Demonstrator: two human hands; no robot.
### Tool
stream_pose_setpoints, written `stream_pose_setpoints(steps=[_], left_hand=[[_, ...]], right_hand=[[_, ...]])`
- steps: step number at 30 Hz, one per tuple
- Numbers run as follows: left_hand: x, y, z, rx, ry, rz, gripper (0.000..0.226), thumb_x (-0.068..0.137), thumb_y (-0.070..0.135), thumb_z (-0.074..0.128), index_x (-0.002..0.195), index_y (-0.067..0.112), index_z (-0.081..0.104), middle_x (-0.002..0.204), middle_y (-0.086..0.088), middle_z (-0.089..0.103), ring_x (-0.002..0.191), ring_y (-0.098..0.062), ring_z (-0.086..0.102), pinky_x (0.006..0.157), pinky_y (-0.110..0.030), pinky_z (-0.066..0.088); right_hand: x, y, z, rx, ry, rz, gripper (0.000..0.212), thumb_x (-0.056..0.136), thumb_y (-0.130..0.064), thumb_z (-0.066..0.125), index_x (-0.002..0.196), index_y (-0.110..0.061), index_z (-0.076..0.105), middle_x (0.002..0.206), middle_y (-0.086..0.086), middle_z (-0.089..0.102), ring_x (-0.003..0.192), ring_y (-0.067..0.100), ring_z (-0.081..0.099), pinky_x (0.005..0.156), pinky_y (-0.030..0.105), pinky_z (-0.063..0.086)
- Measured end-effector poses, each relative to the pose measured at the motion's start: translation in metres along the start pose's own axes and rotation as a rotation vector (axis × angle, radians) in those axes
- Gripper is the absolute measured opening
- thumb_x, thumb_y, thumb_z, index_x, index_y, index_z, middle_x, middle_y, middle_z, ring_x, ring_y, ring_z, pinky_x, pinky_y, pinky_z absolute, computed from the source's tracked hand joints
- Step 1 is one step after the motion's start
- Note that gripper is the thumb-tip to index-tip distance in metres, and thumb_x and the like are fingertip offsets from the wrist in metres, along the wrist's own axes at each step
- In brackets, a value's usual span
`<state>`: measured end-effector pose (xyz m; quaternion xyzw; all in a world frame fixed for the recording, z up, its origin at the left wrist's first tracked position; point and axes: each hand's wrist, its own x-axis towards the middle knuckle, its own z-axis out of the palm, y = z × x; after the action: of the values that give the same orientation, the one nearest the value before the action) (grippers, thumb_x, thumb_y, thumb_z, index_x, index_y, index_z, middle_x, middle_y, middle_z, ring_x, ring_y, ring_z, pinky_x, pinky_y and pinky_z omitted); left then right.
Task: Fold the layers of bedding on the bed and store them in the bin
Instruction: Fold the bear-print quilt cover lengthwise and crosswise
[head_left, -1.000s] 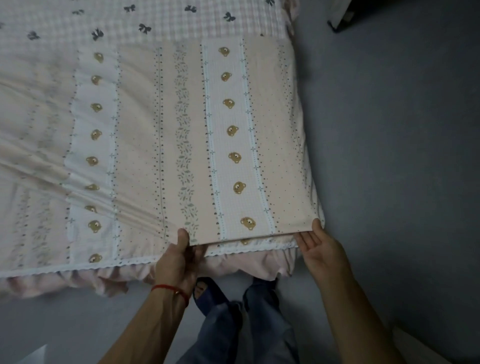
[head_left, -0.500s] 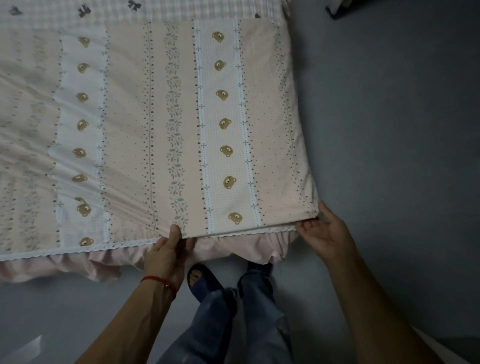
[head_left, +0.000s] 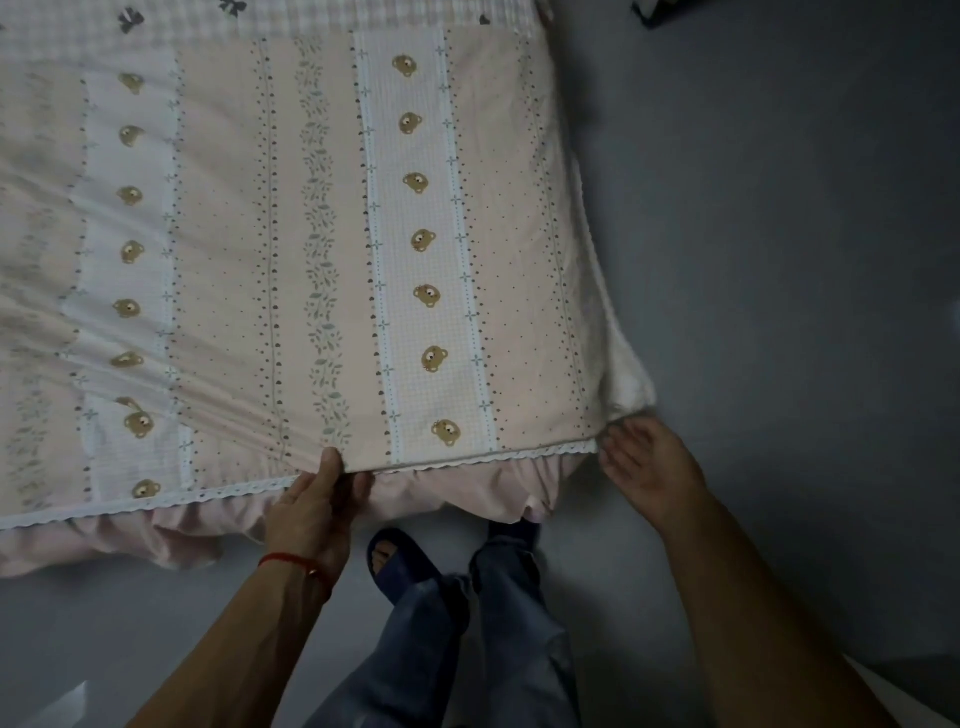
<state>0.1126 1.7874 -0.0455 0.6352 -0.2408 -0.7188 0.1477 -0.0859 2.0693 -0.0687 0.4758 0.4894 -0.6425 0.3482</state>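
Lying flat on the bed (head_left: 31, 540), a pink sheet (head_left: 311, 208) with rows of little bear faces is seen from above. White lace runs along its near edge, and that edge is taken here as the landmark. Below the edge, a pink frill hangs down from the bed toward the grey floor (head_left: 779, 260).

The left hand (head_left: 317, 506) is placed at the edge, about midway along the part in view. Its thumb is laid on top of the sheet and its fingers are tucked under, so the sheet is pinched in a closed grip. A red string (head_left: 291, 561) is worn on that wrist.

The right hand (head_left: 649, 467) is held at the far right end of the edge, at the corner of the bed. Its fingers are spread and its palm is turned up. The fingertips are right at the corner, but nothing is gripped by them; the grip is wide. Just above this hand, a bit of white padding (head_left: 631, 374) is shown sticking out at the corner.

Below the edge, between the two arms, legs in blue jeans (head_left: 498, 623) and a dark slipper (head_left: 395, 561) are seen standing on the floor. At the far side from the edge, a checked cloth (head_left: 311, 21) with dark bows is laid under the sheet.

No bin is shown.
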Motion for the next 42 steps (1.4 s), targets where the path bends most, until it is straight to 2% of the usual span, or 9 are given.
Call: stream_pose_setpoints(steps=[5,12,17,23,27,31,34,38,42], left_hand=[[-0.008,-0.001,0.016,0.112,-0.004,-0.033,0.024,0.093,0.019,0.071,0.102,-0.002,0.065,0.097,-0.015,0.072,0.073,-0.023,0.070,0.066,-0.029,0.061],[-0.030,-0.022,0.062,0.160,-0.095,-0.150,0.031,0.090,0.011,0.073,0.111,-0.010,0.065,0.111,-0.022,0.073,0.103,-0.037,0.071,0.073,-0.036,0.064],[-0.038,-0.038,0.069,0.139,-0.090,-0.139,0.027,0.095,0.009,0.065,0.114,-0.009,0.065,0.118,-0.023,0.070,0.108,-0.035,0.068,0.074,-0.035,0.063],[-0.038,-0.044,0.065,0.158,-0.097,-0.128,0.027,0.095,0.009,0.064,0.112,-0.012,0.064,0.118,-0.025,0.069,0.097,-0.032,0.068,0.068,-0.030,0.063],[-0.032,-0.045,0.065,0.191,-0.080,-0.112,0.026,0.094,0.008,0.066,0.113,-0.009,0.066,0.116,-0.022,0.071,0.092,-0.029,0.071,0.077,-0.036,0.063],[-0.036,-0.039,0.065,0.207,-0.088,-0.155,0.027,0.091,0.010,0.070,0.110,-0.009,0.068,0.114,-0.024,0.071,0.093,-0.033,0.070,0.082,-0.043,0.061],[-0.036,-0.020,0.055,0.217,-0.011,-0.112,0.034,0.088,0.017,0.077,0.105,-0.011,0.066,0.100,-0.025,0.073,0.075,-0.031,0.069,0.083,-0.049,0.061],[0.001,0.036,0.029,0.127,0.264,0.026,0.036,0.082,0.034,0.081,0.092,0.004,0.065,0.079,-0.010,0.070,0.056,-0.019,0.066,0.072,-0.041,0.062],[0.029,0.066,-0.006,-0.062,0.233,0.013,0.020,0.099,0.031,0.062,0.105,0.013,0.063,0.106,-0.011,0.068,0.080,-0.019,0.066,0.057,-0.028,0.058]], right_hand=[[0.012,-0.017,0.035,-0.157,0.052,0.142,0.034,0.098,-0.040,0.062,0.106,-0.007,0.060,0.097,0.009,0.064,0.084,0.017,0.059,0.078,0.030,0.048],[0.029,-0.019,0.039,-0.152,0.046,0.346,0.025,0.100,-0.026,0.061,0.082,-0.010,0.062,0.076,0.001,0.063,0.069,0.011,0.050,0.065,0.023,0.036],[0.034,-0.016,0.028,0.118,0.055,0.188,0.018,0.099,-0.022,0.065,0.107,-0.006,0.065,0.107,0.007,0.068,0.100,0.021,0.065,0.084,0.036,0.054],[0.027,0.006,-0.001,0.198,0.164,0.005,0.008,0.100,-0.015,0.061,0.096,-0.009,0.061,0.090,0.005,0.065,0.076,0.014,0.060,0.048,0.021,0.049],[0.031,0.013,0.012,0.064,0.209,0.065,0.015,0.099,-0.016,0.063,0.110,-0.007,0.059,0.096,0.008,0.064,0.080,0.018,0.062,0.052,0.024,0.053],[-0.001,0.022,0.041,-0.704,0.529,-0.552,0.044,0.093,-0.014,0.064,0.133,-0.004,0.049,0.138,0.021,0.048,0.121,0.038,0.053,0.093,0.040,0.045],[-0.047,0.042,0.088,-1.068,0.295,-1.171,0.036,0.090,-0.017,0.063,0.125,-0.019,0.056,0.137,0.007,0.048,0.127,0.026,0.046,0.103,0.042,0.034],[-0.045,0.075,0.116,-1.484,-0.168,-1.378,0.042,0.091,-0.024,0.062,0.133,-0.026,0.058,0.152,0.003,0.043,0.138,0.025,0.040,0.114,0.052,0.030],[-0.025,0.093,0.095,-1.752,-0.281,-1.451,0.057,0.098,-0.036,0.050,0.154,-0.027,0.041,0.169,0.006,0.018,0.156,0.026,0.018,0.122,0.059,0.017]])
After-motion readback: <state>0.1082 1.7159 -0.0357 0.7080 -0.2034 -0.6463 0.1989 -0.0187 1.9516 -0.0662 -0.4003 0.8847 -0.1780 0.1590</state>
